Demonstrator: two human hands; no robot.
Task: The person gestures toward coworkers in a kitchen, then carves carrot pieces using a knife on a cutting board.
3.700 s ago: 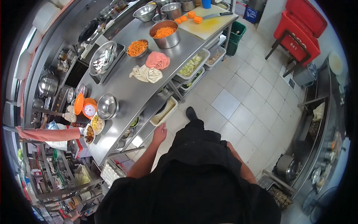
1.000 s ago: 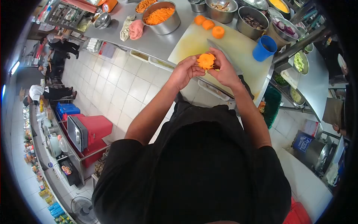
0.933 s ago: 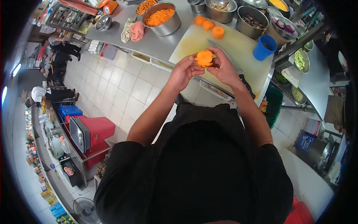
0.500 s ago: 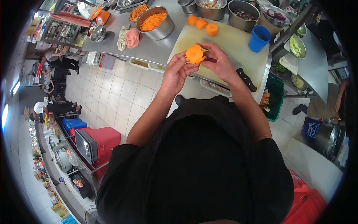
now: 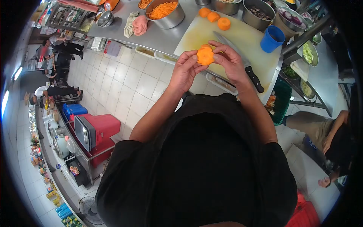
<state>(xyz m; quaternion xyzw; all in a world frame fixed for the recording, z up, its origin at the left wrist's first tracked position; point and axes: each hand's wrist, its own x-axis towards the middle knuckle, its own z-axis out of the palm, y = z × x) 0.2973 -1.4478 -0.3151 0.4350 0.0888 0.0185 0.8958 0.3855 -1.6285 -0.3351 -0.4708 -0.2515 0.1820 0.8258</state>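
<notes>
Between both hands is a carved, flower-shaped carrot piece (image 5: pixel 205 55). My left hand (image 5: pixel 186 70) grips its left side with thumb and fingers, and my right hand (image 5: pixel 230 63) pinches its right side. Below them is the near edge of a pale cutting board (image 5: pixel 242 41). A knife (image 5: pixel 242 60) with a black handle lies on the board beside my right hand. Several orange carrot chunks (image 5: pixel 224 24) sit at the board's far left corner. A blue cup (image 5: pixel 272 39) stands on its right part.
A steel pot of shredded carrot (image 5: pixel 162 11) and pink and white cloths (image 5: pixel 140 25) stand left of the board. Bowls line the back. A green bin (image 5: pixel 281 98) is below at the right. A person (image 5: pixel 329 132) is at the right; other people are far left.
The carrot piece, first seen at a tilt, now shows its flat scalloped face. Both hands still hold it. The person at the right has come further into view.
</notes>
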